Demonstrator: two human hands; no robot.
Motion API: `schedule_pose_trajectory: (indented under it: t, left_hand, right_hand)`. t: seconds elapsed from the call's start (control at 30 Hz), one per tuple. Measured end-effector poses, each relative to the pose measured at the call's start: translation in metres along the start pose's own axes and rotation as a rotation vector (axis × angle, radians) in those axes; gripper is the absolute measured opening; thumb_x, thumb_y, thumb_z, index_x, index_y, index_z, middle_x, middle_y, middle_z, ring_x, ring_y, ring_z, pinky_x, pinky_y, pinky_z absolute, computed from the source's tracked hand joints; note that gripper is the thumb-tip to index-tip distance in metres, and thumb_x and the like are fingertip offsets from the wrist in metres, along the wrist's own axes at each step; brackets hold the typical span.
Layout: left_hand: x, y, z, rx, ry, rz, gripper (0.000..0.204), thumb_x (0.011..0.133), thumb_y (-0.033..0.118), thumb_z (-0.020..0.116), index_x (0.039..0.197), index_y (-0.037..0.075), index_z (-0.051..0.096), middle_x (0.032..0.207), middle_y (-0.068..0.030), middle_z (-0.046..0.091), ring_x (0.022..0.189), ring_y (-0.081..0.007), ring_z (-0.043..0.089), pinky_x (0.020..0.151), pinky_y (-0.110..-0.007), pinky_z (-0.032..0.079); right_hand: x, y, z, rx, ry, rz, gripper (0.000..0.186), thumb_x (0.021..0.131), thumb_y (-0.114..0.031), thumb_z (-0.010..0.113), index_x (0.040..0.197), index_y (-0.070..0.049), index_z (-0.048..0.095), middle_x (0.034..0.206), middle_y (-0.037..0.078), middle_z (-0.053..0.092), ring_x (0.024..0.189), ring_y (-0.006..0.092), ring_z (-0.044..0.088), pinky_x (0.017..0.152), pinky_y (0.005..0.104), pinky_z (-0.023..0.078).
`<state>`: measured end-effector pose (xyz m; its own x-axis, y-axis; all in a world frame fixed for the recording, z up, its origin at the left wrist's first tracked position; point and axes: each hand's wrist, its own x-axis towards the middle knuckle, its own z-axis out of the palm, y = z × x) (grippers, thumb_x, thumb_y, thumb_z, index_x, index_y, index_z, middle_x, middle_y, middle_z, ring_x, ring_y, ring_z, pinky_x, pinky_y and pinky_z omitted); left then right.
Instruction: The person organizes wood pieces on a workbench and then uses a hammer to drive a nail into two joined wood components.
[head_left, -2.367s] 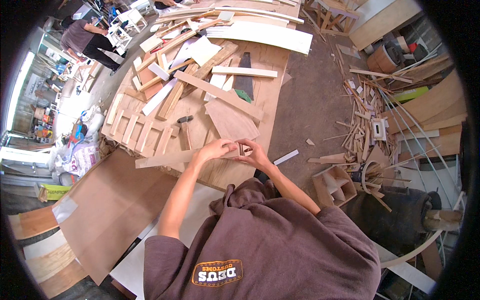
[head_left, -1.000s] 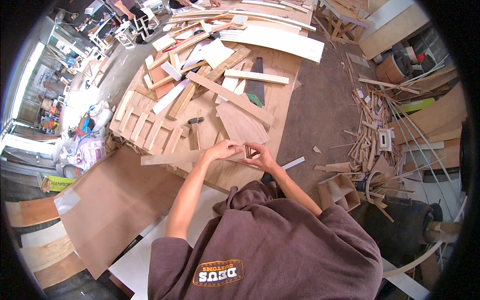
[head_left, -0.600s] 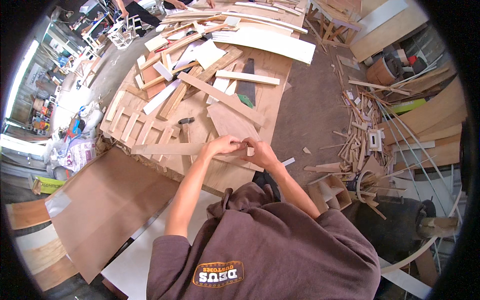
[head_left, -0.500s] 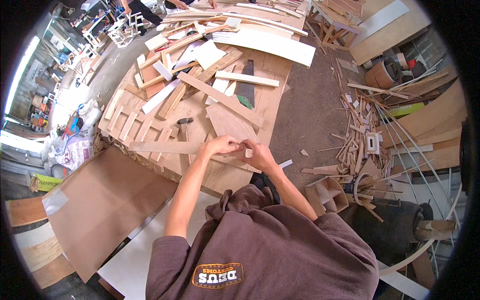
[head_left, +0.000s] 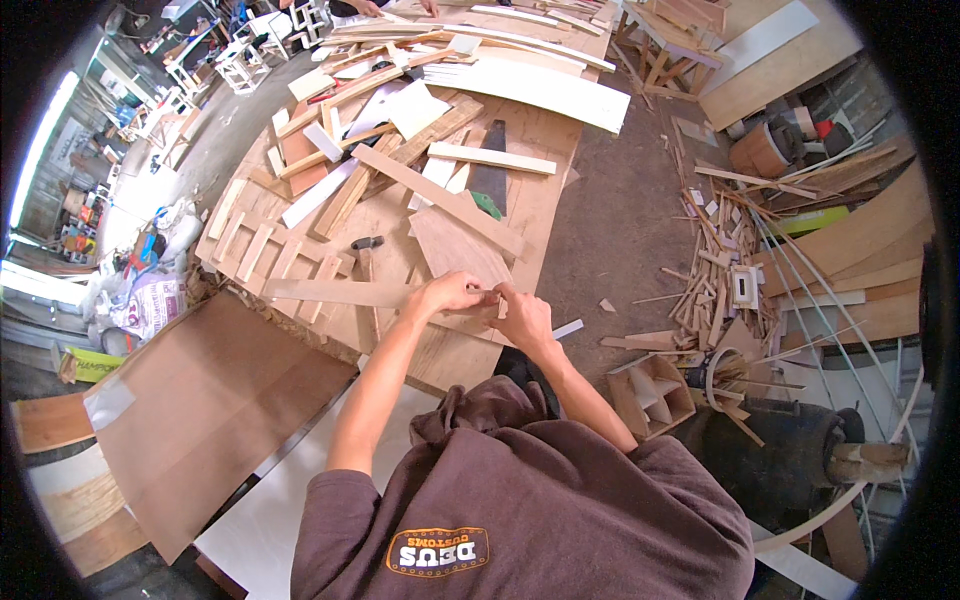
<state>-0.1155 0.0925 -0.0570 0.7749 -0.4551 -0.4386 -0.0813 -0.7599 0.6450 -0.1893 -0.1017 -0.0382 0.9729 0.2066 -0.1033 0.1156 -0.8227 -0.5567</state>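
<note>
A long thin wooden strip [head_left: 340, 292] lies sideways above the workbench, its far end reaching left over a small ladder-like wooden frame [head_left: 285, 262]. Around its right part my left hand [head_left: 447, 293] is closed. My right hand [head_left: 524, 321] pinches at the strip's right end, close beside the left fingers; a small pale wooden bit shows between its fingers, and their grip partly hides that end. Just beyond the hands lies a flat wooden board [head_left: 455, 245]. A hammer [head_left: 368, 265] rests on the bench left of it.
Loose planks and white boards [head_left: 530, 85] pile up across the far bench [head_left: 545, 215]. A handsaw [head_left: 490, 180] lies right of the pile. Offcuts [head_left: 710, 285] cover the floor at right, near an open wooden box [head_left: 650, 395]. A large brown panel [head_left: 220, 410] sits at lower left.
My right hand has shifted slightly, its fingers drawing in at the strip's end. The strip has moved a little right. At the far left, a person's legs have gone from view.
</note>
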Motion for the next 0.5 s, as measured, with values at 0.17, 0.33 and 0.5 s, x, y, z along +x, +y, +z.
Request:
schedule_pose_trajectory:
  t: [0.17, 0.33, 0.5]
  left_hand:
    - [-0.001, -0.014, 0.0, -0.039, 0.051, 0.013, 0.074, 0.078, 0.071, 0.073, 0.106, 0.002, 0.073, 0.09, -0.018, 0.074, 0.083, -0.0304, 0.072, 0.073, -0.043, 0.056]
    - [-0.02, -0.029, -0.009, -0.057, 0.101, -0.038, 0.08, 0.074, 0.076, 0.073, 0.102, 0.001, 0.074, 0.093, -0.0195, 0.074, 0.089, -0.0314, 0.071, 0.08, -0.042, 0.054]
    - [-0.032, -0.039, -0.024, -0.017, 0.025, -0.122, 0.095, 0.069, 0.083, 0.07, 0.11, -0.002, 0.073, 0.107, -0.0233, 0.073, 0.104, -0.0349, 0.07, 0.091, -0.043, 0.052]
  right_hand:
    - [0.005, -0.001, 0.002, 0.003, 0.023, -0.045, 0.053, 0.069, -0.029, 0.086, 0.113, -0.013, 0.062, 0.085, 0.017, 0.072, 0.086, 0.0368, 0.071, 0.072, 0.0489, 0.054]
    - [0.006, 0.005, -0.004, 0.01, 0.031, -0.009, 0.056, 0.069, -0.032, 0.088, 0.116, -0.011, 0.065, 0.088, 0.018, 0.073, 0.089, 0.0373, 0.071, 0.075, 0.0464, 0.055]
    - [0.008, 0.0, 0.001, 0.019, 0.028, -0.028, 0.058, 0.069, -0.035, 0.088, 0.116, -0.011, 0.065, 0.086, 0.017, 0.072, 0.088, 0.0363, 0.071, 0.075, 0.0462, 0.055]
